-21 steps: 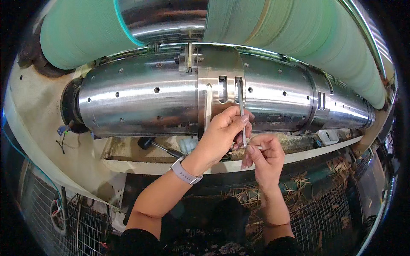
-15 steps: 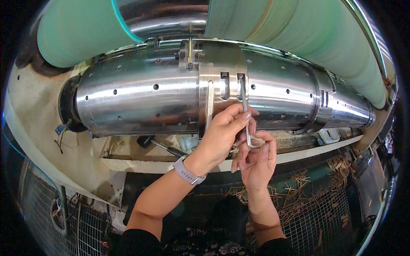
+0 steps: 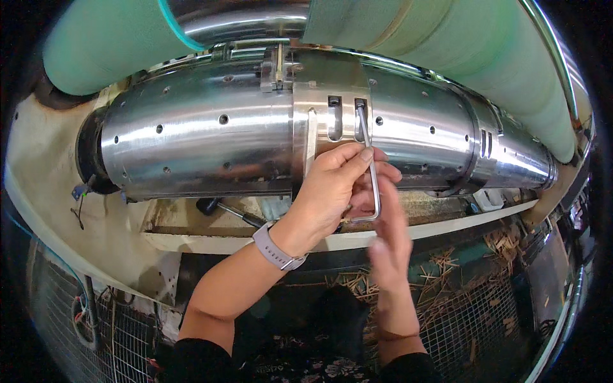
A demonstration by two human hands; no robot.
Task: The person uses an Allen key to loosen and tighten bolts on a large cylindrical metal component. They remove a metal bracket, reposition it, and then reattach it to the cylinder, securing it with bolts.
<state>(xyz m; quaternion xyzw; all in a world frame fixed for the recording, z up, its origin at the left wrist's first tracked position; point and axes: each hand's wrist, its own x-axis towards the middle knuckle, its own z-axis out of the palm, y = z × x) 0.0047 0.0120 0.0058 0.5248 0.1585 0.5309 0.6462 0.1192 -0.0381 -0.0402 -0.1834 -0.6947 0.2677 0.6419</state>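
My left hand [image 3: 322,195] pinches the long arm of a silver L-shaped hex key [image 3: 375,191] between thumb and fingers. The key's upper end reaches into the right slot of a steel collar [image 3: 348,121], at the screw head [image 3: 359,103]. The collar sits round a shiny metal roller [image 3: 198,121] dotted with holes. Close by the key's bent lower end is my right hand [image 3: 393,239], smeared by motion, with fingers stretched out and thumb apart. It does not appear to grip the key.
Green-covered rollers [image 3: 434,45] run above the steel one. Below, a black-headed mallet [image 3: 209,205] lies in a pale tray [image 3: 191,242], with a white container [image 3: 488,200] at the right. Thin wooden-looking strips [image 3: 440,268] are scattered below the ledge, by wire mesh [image 3: 472,313].
My right hand has let go of the hex key's bent end and opened, its thumb dropping lower. The key's short arm now points left instead of right. The view has shifted slightly.
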